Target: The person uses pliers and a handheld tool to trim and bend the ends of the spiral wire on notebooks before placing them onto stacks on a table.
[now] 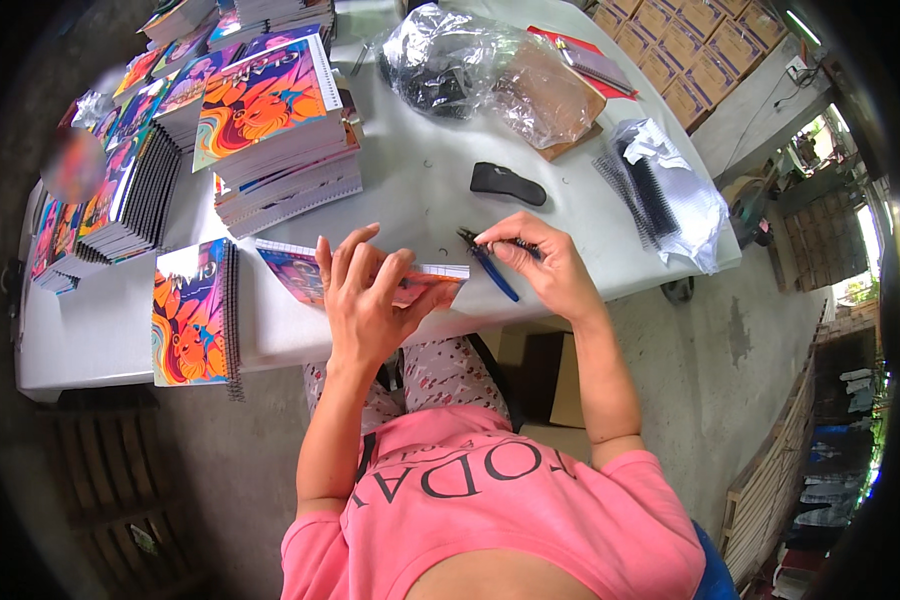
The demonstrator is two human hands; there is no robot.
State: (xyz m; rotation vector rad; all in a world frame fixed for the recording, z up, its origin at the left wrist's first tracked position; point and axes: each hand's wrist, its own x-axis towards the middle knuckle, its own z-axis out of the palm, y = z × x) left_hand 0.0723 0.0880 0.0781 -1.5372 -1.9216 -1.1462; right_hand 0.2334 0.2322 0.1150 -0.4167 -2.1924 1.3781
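Gripping a notebook (292, 276) near the table edge (282, 348), the left hand (363, 303) faces open tabletop (398, 205); the right hand (548, 264) pinches something dark (527, 247).

Daylight is glaring through bright openings (866, 235) at right; the broad white surface (392, 180) is shining, the crinkled clear plastic bag (540, 90) is glinting, and fisheye distortion is curving edges into blackness.

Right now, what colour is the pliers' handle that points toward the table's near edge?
The pliers' handle is blue; it shows best in the head view.

workshop: pliers (496, 275), notebook stacks (288, 190), cartons (685, 45)
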